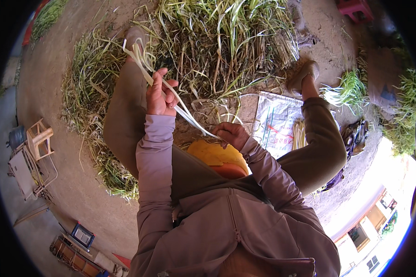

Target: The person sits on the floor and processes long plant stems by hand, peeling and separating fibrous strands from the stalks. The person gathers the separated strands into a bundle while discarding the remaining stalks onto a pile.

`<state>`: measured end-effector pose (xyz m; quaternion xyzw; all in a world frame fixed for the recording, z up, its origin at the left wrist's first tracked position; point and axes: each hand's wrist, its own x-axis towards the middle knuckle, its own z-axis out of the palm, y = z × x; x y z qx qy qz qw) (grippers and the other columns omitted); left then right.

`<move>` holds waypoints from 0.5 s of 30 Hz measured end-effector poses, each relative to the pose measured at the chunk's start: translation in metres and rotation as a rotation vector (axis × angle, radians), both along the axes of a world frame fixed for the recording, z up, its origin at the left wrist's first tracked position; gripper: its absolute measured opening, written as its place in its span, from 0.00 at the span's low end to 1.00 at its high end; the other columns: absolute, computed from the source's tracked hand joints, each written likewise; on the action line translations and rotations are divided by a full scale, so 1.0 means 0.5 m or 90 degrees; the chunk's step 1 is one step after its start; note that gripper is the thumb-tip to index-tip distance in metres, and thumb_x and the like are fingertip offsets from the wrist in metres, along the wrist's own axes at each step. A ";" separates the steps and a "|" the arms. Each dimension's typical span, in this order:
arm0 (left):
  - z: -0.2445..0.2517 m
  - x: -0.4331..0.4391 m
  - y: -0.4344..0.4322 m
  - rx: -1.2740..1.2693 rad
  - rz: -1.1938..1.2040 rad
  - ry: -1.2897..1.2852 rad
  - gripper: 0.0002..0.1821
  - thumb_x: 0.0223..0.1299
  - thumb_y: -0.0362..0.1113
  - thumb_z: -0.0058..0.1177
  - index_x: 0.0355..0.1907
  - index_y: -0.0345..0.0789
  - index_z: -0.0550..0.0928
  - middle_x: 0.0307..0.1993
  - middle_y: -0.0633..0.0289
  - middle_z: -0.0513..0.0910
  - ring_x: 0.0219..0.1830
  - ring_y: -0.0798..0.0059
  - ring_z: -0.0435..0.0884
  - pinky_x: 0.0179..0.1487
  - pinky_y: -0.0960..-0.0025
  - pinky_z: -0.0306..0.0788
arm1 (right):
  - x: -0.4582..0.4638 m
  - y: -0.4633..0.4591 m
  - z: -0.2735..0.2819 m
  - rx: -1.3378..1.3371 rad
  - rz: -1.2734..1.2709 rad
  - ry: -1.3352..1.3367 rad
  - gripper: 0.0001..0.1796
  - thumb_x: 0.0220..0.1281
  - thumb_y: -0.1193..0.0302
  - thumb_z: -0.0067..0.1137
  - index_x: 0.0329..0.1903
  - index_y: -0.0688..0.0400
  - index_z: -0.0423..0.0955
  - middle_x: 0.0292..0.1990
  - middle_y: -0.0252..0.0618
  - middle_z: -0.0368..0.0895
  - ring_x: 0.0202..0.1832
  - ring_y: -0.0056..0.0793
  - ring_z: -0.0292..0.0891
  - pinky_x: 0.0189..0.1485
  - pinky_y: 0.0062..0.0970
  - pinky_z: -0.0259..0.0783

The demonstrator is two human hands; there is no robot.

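A few long pale stalks with flat yellowish leaves, some leafy vegetable, stretch between my two hands. My right hand pinches their thin white lower ends in closed fingers. Higher up and to the left, my left hand has its fingers partly curled around the stalks, and the leafy tops stick out beyond it over my shoe. Just in front of my knees lies a big heap of similar green and yellow stalks, with brownish lower ends towards me.
A printed white woven sack lies by my right leg, with a small bundle of pale stalks on it. Between my thighs is a yellow and orange seat. Leaf litter covers the ground at left. A wooden stool stands farther left, a pink stool far right.
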<state>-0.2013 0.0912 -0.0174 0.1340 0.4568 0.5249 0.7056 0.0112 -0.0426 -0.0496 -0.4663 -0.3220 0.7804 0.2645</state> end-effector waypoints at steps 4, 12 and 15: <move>0.002 0.006 -0.001 -0.018 -0.073 -0.034 0.17 0.60 0.48 0.47 0.44 0.38 0.73 0.24 0.65 0.78 0.10 0.89 0.62 0.12 0.82 0.53 | -0.007 0.008 0.001 -0.073 -0.015 0.048 0.09 0.61 0.70 0.46 0.39 0.61 0.72 0.20 0.31 0.72 0.20 0.15 0.70 0.23 0.17 0.69; -0.003 0.015 -0.004 -0.047 -0.124 0.004 0.12 0.63 0.45 0.43 0.37 0.38 0.74 0.23 0.69 0.73 0.11 0.90 0.62 0.12 0.84 0.55 | -0.011 0.004 -0.021 -0.150 0.012 0.075 0.08 0.61 0.71 0.47 0.40 0.61 0.72 0.25 0.31 0.74 0.20 0.15 0.71 0.23 0.17 0.70; -0.021 0.017 -0.004 -0.051 -0.117 0.075 0.15 0.61 0.49 0.44 0.35 0.39 0.73 0.21 0.68 0.74 0.15 0.87 0.66 0.16 0.81 0.59 | -0.016 -0.004 -0.054 -0.138 0.023 0.036 0.08 0.61 0.71 0.47 0.40 0.60 0.72 0.24 0.31 0.74 0.21 0.17 0.72 0.24 0.19 0.72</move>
